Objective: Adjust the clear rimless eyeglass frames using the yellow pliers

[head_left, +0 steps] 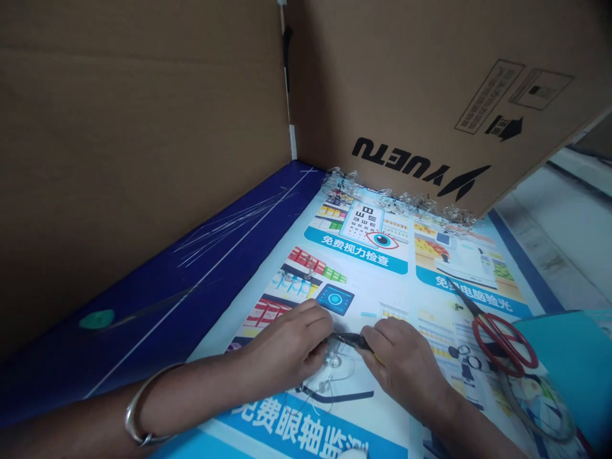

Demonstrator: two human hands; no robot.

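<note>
Brown cardboard panels (143, 127) rise at 11 and 1 o'clock in the head view, the right-hand one printed YUETU. The person's 2 hands meet low in the frame: the left hand (287, 347), a metal bangle (138, 408) at its wrist, and the right hand (404, 370) close their fingers (310, 319) narrowly on a dark slender piece (354, 340), with a clear plastic piece (332, 363) just below it. Beneath them lies a printed eye-care poster (368, 299). Red-handled scissors (502, 344) lie at 3 o'clock, beside a teal folder (568, 363); a dark blue board (191, 287) runs along 9 o'clock
</note>
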